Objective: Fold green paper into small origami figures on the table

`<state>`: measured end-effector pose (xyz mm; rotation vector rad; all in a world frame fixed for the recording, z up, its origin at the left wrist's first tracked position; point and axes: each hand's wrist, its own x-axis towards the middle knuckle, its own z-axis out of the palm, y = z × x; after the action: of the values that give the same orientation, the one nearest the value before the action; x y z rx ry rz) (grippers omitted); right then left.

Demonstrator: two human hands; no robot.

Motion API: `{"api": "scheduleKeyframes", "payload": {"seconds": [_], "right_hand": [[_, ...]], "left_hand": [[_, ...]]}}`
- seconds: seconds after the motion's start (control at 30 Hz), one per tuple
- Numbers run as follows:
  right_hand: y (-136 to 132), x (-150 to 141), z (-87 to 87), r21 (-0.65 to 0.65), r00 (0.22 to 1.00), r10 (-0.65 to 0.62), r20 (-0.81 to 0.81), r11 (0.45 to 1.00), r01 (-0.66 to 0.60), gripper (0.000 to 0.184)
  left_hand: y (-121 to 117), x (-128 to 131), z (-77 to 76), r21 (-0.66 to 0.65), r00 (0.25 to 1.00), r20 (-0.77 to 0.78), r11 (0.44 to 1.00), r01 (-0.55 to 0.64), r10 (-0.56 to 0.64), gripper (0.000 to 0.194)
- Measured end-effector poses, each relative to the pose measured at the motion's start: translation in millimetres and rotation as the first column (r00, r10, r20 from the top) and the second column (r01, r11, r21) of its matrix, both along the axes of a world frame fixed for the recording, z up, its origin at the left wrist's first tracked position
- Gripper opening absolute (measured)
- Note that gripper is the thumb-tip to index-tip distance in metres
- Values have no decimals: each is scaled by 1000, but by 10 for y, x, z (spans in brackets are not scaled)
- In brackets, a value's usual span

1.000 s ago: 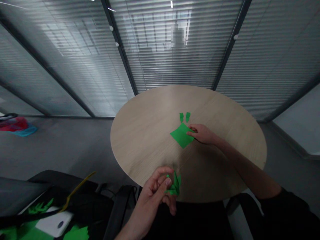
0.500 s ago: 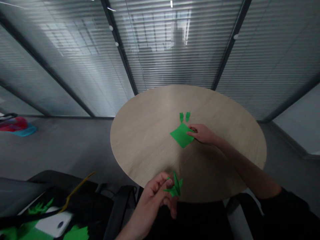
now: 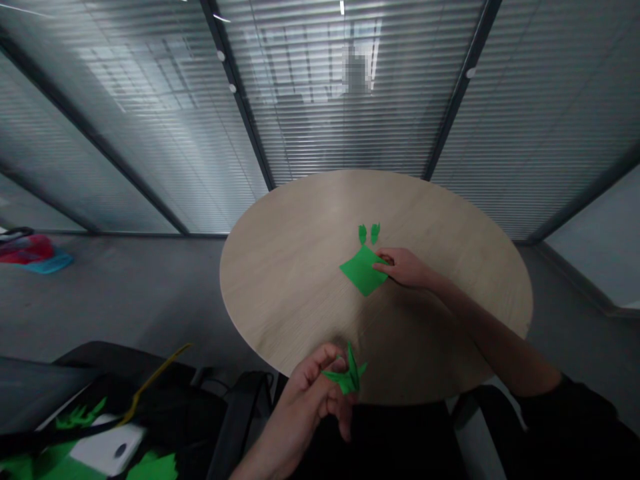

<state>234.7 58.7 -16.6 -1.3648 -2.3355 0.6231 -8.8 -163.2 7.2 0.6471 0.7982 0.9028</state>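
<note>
Folded green paper figure (image 3: pixel 350 377) was pinched in left hand (image 3: pixel 307 397) above near edge of round wooden table (image 3: pixel 280 287); right hand (image 3: pixel 406 268) touched green paper square (image 3: pixel 363 270) farther away, grip unclear, and square seemed to need next fold.

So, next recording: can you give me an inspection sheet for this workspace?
Surface: round pale wood table.
Job's things: green paper square, two small green paper pieces beyond it, folded green paper figure.
Clutter: black bag lower left, with green paper scraps and yellow strap; red-and-blue item on the floor.
Grips: left hand holds the figure; right hand rests on the square.
Cables: nothing seen clearly.
Surroundings: glass partitions with blinds; blurred person behind.
</note>
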Motion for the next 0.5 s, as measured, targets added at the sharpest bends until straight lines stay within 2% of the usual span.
{"api": "scheduleKeyframes", "payload": {"seconds": [0.13, 0.27, 0.4, 0.5], "right_hand": [[-7, 2, 5, 3, 1000, -3, -2, 1000, 3, 18], [-16, -2, 10, 8, 1000, -4, -10, 1000, 4, 18], [-7, 1, 1, 10, 1000, -4, -8, 1000, 4, 18], [-2, 4, -1, 9, 1000, 2, -5, 1000, -2, 18]], "left_hand": [[-3, -7, -51, 1, 1000, -1, 1000, 2, -2, 36], [-11, -1, -57, 76, 998, -58, 997, -11, 16, 39], [-22, 5, -25, 169, 995, -91, 985, 42, -26, 41], [-35, 2, -30, 172, 996, -70, 983, 66, -54, 40]]}}
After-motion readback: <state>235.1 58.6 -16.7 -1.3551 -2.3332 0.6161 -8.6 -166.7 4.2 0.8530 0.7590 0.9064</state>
